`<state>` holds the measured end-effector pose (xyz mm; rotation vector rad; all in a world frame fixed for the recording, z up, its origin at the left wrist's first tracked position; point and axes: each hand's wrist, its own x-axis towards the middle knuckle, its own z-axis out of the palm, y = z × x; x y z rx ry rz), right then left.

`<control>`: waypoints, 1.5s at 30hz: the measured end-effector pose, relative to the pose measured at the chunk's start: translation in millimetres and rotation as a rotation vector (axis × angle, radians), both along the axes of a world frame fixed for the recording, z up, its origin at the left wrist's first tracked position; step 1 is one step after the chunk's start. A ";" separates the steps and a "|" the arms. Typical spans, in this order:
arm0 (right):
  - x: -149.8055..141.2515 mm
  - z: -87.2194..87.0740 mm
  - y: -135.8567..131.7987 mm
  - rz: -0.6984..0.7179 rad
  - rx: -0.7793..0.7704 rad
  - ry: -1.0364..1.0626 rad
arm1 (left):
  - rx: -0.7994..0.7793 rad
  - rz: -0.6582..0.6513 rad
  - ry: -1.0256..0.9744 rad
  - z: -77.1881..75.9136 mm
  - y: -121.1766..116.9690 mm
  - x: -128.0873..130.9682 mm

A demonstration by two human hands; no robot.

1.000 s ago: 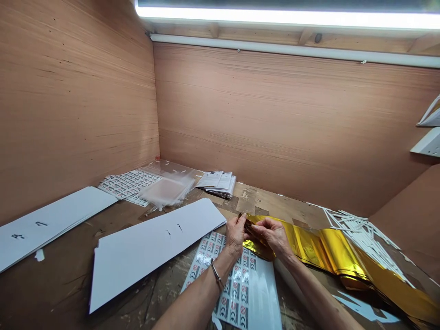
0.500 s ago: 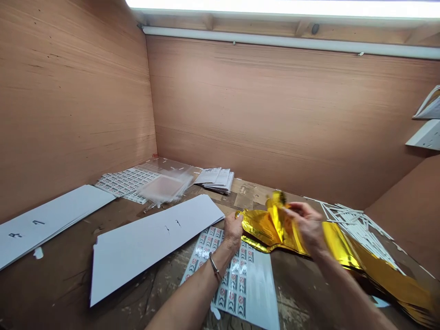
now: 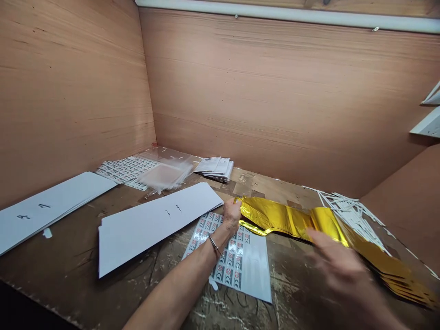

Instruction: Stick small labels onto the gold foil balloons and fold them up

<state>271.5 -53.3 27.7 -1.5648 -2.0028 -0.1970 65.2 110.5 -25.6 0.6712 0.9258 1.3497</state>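
A long stack of flat, shiny gold foil pieces [image 3: 282,215], which look like uninflated foil balloons, stretches across the right side of the table. At its left end, my left hand [image 3: 232,214] is closed in a pinch on the foil edge. My right hand [image 3: 338,259] is smeared by motion in front of the middle of the foil; whether its fingers touch the foil is unclear. Under my left wrist lies a sheet of CE stickers [image 3: 231,261], partly peeled on its right side.
White card sheets [image 3: 154,224] lie left of my left hand, with another white stack [image 3: 58,206] farther left. Behind them are a second sticker sheet [image 3: 127,169], clear plastic bags [image 3: 167,174] and printed leaflets [image 3: 215,168]. Thin white sticks [image 3: 357,215] lie at the right, near the wooden wall [image 3: 257,101].
My right hand has come down and toward me from the raised, crumpled foil, which now lies flatter. My left hand keeps its grip at the end. The view has tilted down.
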 end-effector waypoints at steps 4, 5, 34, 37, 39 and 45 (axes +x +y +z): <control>-102.3 -23.2 -2.1 0.375 -0.268 -0.324 | 0.051 -0.038 -0.014 11.0 -6.9 -1.7; -114.4 -26.7 -3.1 0.412 -0.287 -0.359 | 0.056 -0.041 -0.015 13.6 -8.5 -2.0; -85.3 -26.4 45.2 0.223 -0.304 0.205 | -0.080 0.006 -0.041 5.4 -6.9 5.0; -87.2 -30.1 55.7 0.229 -0.309 0.191 | -0.062 0.030 -0.026 -1.4 -3.9 5.5; -88.9 -31.0 57.2 0.275 -0.276 0.111 | -0.040 0.040 -0.011 -5.3 -3.1 5.9; -84.0 -29.0 60.2 0.382 -0.264 -0.188 | 0.000 0.018 -0.028 -5.0 -5.7 6.3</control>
